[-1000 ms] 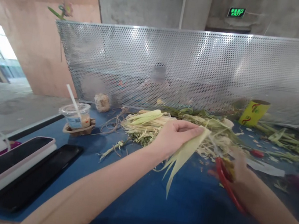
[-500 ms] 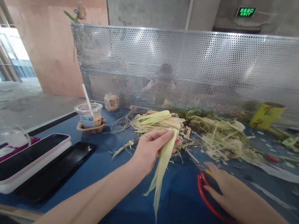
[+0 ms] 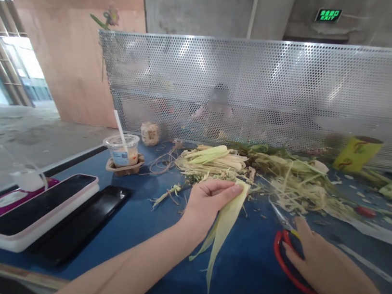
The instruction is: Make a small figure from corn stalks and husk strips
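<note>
My left hand [image 3: 205, 207] pinches the top of a pale green corn husk [image 3: 226, 222] between thumb and fingers. Two long pointed strips of the husk hang down over the blue table. To the right, my right hand [image 3: 314, 253] is closed around the red-handled scissors [image 3: 278, 256], low over the tabletop. Their metal blades point away to the upper left, apart from the husk; some of the fingers are hidden behind the hand. Just beyond my left hand lies a pile of husks [image 3: 212, 158], pale yellow and green.
Loose husk strips [image 3: 295, 183] spread across the back right, near a yellow tube [image 3: 357, 155]. A lidded drink cup [image 3: 122, 151] with a straw stands at left in a cardboard holder. Phones [image 3: 77, 225] lie nearer on the blue table [image 3: 163, 278]. A perforated metal screen [image 3: 262, 88] rises behind.
The view has shifted slightly. My left hand has moved a little to the right with the husk, and my right hand has also moved right with the scissors.
</note>
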A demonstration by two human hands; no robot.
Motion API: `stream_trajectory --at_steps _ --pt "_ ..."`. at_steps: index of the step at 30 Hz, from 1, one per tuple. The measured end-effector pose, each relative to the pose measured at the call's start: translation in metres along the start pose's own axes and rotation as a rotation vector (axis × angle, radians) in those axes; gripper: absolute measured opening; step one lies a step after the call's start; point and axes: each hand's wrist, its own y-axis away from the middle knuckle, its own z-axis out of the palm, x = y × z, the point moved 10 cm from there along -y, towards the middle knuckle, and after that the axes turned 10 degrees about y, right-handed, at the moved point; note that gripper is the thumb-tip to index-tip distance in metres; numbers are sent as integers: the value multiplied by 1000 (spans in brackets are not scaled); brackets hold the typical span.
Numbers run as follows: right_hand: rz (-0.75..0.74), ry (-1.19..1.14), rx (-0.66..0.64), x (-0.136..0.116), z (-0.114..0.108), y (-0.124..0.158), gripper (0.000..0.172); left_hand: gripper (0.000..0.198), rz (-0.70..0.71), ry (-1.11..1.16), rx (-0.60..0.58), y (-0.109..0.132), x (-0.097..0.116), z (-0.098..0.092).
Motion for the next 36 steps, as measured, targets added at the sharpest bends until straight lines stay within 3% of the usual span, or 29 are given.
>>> stream_trajectory --at_steps 2,4,6,8,10,14,18,23,31,36 --pt "-32 99 -53 -8 -9 -10 27 19 17 -16 28 2 4 -1" --pt "-83 36 4 -24 -38 -21 26 18 56 -17 24 2 12 1" --pt "-277 -438 -6 -59 -67 -30 34 17 100 -3 28 1 20 1" --pt "-486 -1014 -205 -101 -86 -30 38 16 135 10 55 0 27 -3" --pt "-594 -1339 -355 -133 -98 -28 35 17 151 12 107 -1 33 -10" --pt "-512 -1622 -422 -158 -91 -34 24 20 190 33 187 -4 43 -26" --pt "-465 -1891 -568 -169 -77 -29 16 22 253 36 173 -8 53 -31" --pt "-384 -1947 -743 -174 -68 -19 15 21 343 95 202 -9 65 -38" --pt "-458 -1814 -774 -178 -69 -11 13 22 394 129 195 -12 74 -43" --pt "-379 -1854 -788 -177 -62 -12 24 17 360 192 235 -16 71 -52"
